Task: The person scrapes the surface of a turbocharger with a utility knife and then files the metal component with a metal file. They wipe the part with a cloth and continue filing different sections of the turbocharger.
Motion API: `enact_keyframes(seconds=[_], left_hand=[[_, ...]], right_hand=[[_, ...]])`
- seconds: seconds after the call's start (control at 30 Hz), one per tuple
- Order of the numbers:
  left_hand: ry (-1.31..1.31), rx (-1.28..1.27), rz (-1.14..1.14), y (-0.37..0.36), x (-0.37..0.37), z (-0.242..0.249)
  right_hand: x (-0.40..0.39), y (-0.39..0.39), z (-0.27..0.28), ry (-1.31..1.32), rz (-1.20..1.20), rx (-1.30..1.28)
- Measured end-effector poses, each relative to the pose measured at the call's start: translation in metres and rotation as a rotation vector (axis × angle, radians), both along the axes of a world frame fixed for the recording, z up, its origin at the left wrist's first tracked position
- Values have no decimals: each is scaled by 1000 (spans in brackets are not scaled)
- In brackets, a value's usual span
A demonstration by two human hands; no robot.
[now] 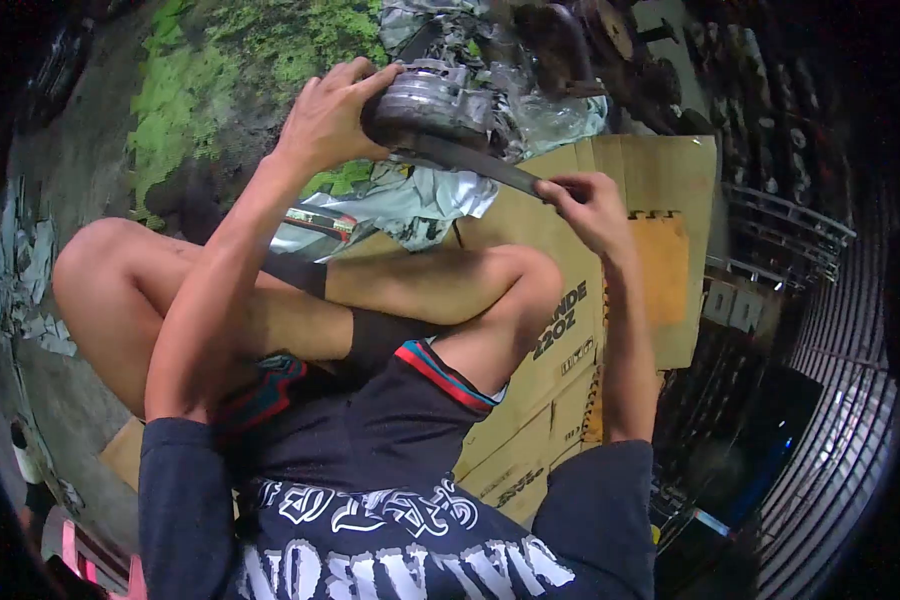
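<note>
My left hand (332, 118) is clasped over the top of a round grey metal part (425, 103), a pulley-like disc, at the upper middle of the view. A dark rubber belt (480, 163) runs out from under that disc to the right. My right hand (588, 207) pinches the free end of the belt and holds it taut. I sit cross-legged on flattened brown cardboard (660, 170), with my knees below both hands.
Crumpled silvery plastic sheeting (420, 200) lies under the metal part. Dark engine parts (560, 40) crowd the top. Mossy ground (230, 70) is at upper left. Stacked wire racks (800, 230) stand at the right.
</note>
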State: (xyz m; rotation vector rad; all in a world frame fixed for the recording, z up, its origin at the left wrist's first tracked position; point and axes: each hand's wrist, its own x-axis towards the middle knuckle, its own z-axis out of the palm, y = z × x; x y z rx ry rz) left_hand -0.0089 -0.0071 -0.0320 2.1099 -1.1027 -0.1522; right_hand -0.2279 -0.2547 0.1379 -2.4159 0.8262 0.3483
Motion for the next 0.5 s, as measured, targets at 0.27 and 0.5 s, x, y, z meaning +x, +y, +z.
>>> enact_keyframes(seconds=[0.27,0.5], left_hand=[[-56,-66,-2,1,1,-17],[-102,-32,3,-1,-6,-4]], right_hand=[[-33,-17,-7,-10,3,-19],[-24,11,-24,-93,-17,-2]])
